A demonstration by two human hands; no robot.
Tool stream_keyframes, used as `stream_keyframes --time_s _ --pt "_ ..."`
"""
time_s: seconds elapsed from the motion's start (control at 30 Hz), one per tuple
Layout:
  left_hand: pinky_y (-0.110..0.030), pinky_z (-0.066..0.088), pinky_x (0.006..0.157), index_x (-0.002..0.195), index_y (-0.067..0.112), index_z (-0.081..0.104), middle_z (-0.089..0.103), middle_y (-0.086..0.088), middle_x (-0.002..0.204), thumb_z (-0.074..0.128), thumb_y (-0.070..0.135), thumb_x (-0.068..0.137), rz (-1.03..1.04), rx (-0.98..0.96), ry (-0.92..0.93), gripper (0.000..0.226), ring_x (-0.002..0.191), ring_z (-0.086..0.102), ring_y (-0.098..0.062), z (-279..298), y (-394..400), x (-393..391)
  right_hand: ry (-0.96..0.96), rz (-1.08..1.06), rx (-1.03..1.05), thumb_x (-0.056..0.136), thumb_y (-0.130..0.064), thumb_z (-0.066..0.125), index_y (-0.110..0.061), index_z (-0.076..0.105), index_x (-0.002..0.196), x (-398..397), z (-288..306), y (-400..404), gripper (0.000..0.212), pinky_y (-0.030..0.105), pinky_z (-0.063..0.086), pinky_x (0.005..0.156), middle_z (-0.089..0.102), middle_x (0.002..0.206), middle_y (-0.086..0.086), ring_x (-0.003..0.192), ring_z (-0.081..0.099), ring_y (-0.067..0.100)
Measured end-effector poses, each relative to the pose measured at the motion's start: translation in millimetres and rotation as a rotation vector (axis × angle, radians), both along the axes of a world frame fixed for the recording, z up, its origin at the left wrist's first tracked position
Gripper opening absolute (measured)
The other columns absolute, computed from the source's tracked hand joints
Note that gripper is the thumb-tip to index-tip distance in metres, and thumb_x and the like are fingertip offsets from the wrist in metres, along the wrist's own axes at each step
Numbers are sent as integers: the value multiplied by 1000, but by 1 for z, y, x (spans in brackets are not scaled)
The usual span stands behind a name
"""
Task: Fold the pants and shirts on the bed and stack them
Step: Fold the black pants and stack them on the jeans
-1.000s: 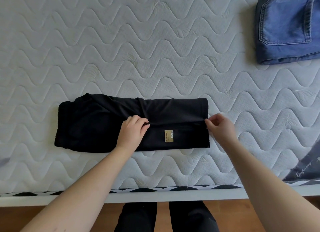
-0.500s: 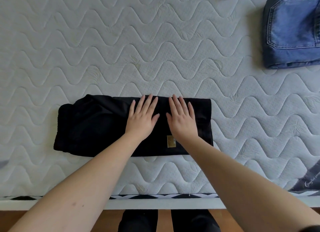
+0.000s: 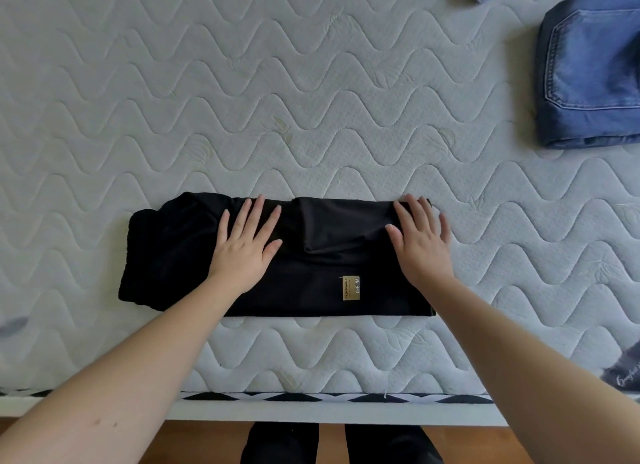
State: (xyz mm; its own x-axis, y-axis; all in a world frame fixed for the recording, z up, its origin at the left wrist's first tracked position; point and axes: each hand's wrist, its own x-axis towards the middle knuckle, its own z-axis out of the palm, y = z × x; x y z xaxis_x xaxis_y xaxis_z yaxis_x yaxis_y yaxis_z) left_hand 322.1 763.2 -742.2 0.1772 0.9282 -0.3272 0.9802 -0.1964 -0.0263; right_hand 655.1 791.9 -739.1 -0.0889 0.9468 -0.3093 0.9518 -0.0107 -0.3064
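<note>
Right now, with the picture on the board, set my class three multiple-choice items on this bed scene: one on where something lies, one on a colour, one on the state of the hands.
1. Where do the folded jeans lie on the mattress?
A. far right corner of the view
B. on top of the black garment
C. at the near left edge

2. What colour is the label on the black garment?
A. red
B. gold
C. green

3. How do the left hand and right hand meet the black garment?
A. both pinch its corners
B. one lifts it off the bed
C. both lie flat on it, fingers spread

Answers: 1 A, the jeans sit at the upper right, apart from the garment; 2 B, the small tag is gold with dark print; 3 C, both palms press down with straight fingers.
</note>
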Motion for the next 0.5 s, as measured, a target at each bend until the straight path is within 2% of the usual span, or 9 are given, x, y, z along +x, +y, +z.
stream_keyframes --time_s 0.07,0.13,0.2,0.33,0.4,0.5 --pt "-50 4 120 157 27 7 4 -6 165 15 52 101 28 31 -27 62 151 6 -22 5 3 -14 32 -48 83 101 -47 30 -21 49 138 -2 5 6 49 43 2 121 44 147 -2 146 22 21" --pt "-51 6 120 156 25 14 17 -7 163 18 53 101 75 57 -47 62 150 13 -23 10 10 -30 26 -17 121 99 -47 39 -19 54 132 -5 9 15 46 45 5 120 53 138 0 142 30 23" --pt "-52 8 119 155 22 21 27 -6 159 23 61 97 107 52 -44 70 148 20 -25 14 18 -45 21 97 135 97 -51 44 -18 50 139 -13 12 21 54 47 8 120 50 143 2 143 30 24" --pt "-54 16 117 156 23 16 24 -1 160 41 77 83 62 -72 -52 94 149 17 -22 16 26 -71 26 435 137 90 -67 43 -20 35 150 -48 18 12 77 48 12 120 34 156 2 146 26 24" --pt "-50 24 116 155 22 20 27 -2 159 57 65 83 34 -69 -60 92 148 22 -21 18 24 -77 3 522 105 86 -67 49 -21 29 153 -70 16 2 83 50 14 120 28 159 3 147 23 24" --pt "-46 39 107 148 12 41 43 -9 151 70 26 87 37 52 -134 69 140 39 -26 20 17 -79 -34 520 94 86 -50 63 -20 25 154 -100 10 -11 84 50 17 119 23 161 4 148 22 25"
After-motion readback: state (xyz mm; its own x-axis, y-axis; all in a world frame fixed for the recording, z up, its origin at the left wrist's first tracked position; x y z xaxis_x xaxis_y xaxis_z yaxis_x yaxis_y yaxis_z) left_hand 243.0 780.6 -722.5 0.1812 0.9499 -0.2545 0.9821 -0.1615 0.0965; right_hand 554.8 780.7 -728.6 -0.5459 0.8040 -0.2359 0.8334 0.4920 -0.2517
